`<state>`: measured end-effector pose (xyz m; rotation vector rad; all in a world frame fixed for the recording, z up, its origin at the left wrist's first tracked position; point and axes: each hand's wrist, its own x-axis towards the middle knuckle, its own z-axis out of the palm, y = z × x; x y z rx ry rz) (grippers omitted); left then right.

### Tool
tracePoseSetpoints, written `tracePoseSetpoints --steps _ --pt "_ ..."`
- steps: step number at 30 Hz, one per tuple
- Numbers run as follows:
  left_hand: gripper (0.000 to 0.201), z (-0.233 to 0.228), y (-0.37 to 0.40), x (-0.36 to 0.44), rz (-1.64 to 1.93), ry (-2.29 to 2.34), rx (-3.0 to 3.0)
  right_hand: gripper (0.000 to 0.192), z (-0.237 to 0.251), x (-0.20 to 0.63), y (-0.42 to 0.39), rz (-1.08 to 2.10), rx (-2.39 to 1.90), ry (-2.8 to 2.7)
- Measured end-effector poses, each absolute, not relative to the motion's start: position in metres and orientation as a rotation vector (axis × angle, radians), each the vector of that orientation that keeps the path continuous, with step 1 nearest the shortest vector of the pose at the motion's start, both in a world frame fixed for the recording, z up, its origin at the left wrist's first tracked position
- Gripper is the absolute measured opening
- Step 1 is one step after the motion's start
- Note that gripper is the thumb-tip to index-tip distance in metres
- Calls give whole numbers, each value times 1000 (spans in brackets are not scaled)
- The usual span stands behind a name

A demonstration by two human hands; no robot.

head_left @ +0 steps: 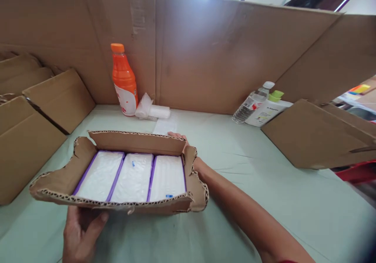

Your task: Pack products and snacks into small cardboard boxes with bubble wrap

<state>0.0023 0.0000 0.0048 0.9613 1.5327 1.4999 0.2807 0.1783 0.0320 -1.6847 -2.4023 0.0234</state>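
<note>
A shallow cardboard box [138,142] with torn, ragged edges is in front of me. Side by side in it lie three white plastic-wrapped packs [133,179] with purple edges; small blue marks show on two of them. My left hand [78,233] grips the near left side of the box from below, thumb toward me, its fingers partly hidden underneath. Around the far right corner reaches my right hand [179,137], its fingers along the outside of the back wall and its palm partly hidden by the box.
An orange bottle [125,81] stands at the back beside a roll of clear plastic bags [158,111]. A water bottle [251,104] and a white bottle with green cap [267,112] lean back right. Cardboard boxes stand left [26,149] and right [317,137], before a cardboard wall [211,55].
</note>
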Motion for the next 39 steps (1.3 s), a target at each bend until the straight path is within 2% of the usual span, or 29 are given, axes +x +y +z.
tracePoseSetpoints --steps 3,6,10,14,19,23,26,28,31,39 --pt "61 10 1 4 1492 1520 919 29 31 283 194 35 -1738 -2435" --pt "61 10 1 2 1477 1508 965 27 38 312 176 -3 -1815 -2446" --pt "52 4 3 -5 1466 1502 1009 31 48 371 106 -53 -1935 -2428" --pt "57 -1 8 -11 1468 1535 1063 33 57 421 16 -15 -1901 -2365" --pt "54 3 11 -12 1491 1561 1121 34 75 423 -47 29 -1778 -2145" --pt "46 9 6 -15 1454 1557 1155 36 82 371 -38 406 -1669 -1982" --pt "40 14 0 -16 1374 1579 1193 52 78 325 -16 777 -1543 -1926" --pt "40 16 0 -14 1353 1594 1206 63 73 303 -4 906 -1423 -1945" --pt "44 19 11 -4 1368 1567 1213 70 64 292 7 913 -1367 -1894" --pt "55 16 93 49 1382 1270 1293 69 56 315 53 907 -1439 -1583"
